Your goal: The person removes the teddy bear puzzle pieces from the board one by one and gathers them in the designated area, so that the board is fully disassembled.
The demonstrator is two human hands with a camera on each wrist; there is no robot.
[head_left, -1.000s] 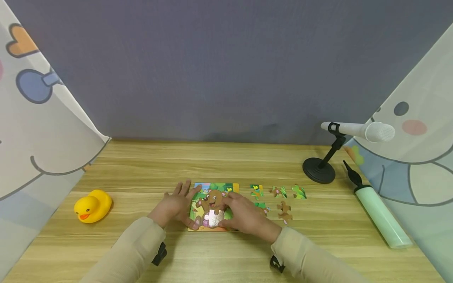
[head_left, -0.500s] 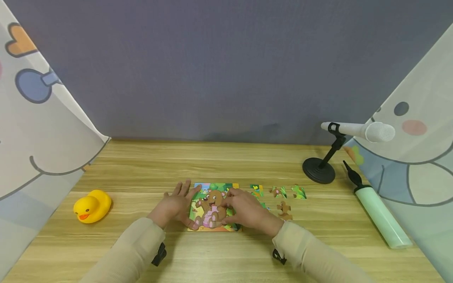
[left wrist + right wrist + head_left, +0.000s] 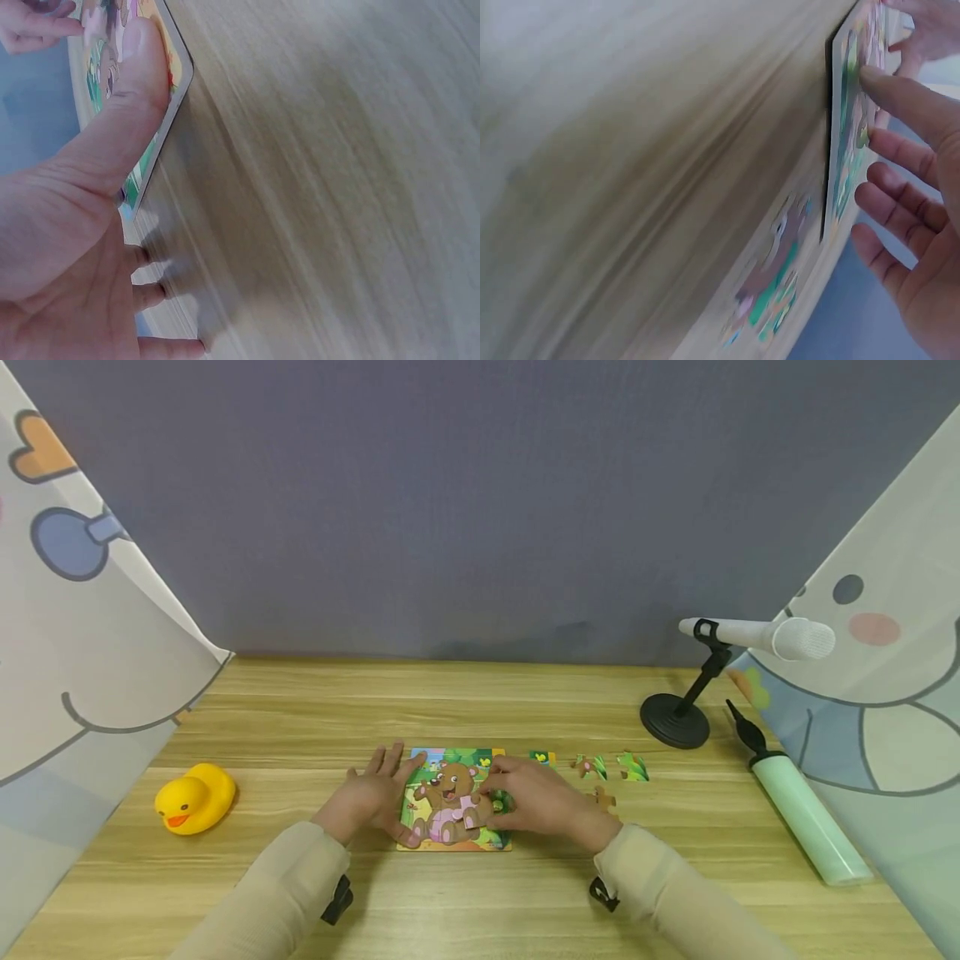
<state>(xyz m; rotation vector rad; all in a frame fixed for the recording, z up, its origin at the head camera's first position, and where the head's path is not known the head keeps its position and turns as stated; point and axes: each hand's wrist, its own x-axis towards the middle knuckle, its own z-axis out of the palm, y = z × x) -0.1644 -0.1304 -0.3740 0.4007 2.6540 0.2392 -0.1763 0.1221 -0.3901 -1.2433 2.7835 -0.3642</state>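
Note:
A bear puzzle board (image 3: 414, 793) lies flat on the table in the head view. My left hand (image 3: 371, 793) lies at its left side with spread fingers. In the left wrist view, the left thumb (image 3: 139, 75) rests on the board's corner while the other fingertips touch the tabletop. Over the board's right half, my right hand (image 3: 543, 793) pinches a pink-and-brown puzzle piece (image 3: 470, 812) between thumb and fingers. Whether that piece touches the board cannot be told. Loose puzzle pieces (image 3: 633, 767) lie to the right, one (image 3: 604, 800) partly behind the right wrist.
A yellow rubber duck (image 3: 197, 797) sits at the left. At the right stand a white microphone (image 3: 798, 639) on a black stand (image 3: 675, 721) and, lying down, a pale green pump (image 3: 810, 818). A grey panel (image 3: 480, 527) closes off the table's back.
My right hand has shifted right across the board with the puzzle piece. The pale glare on that piece has gone, so its picture shows. My left hand stays in place.

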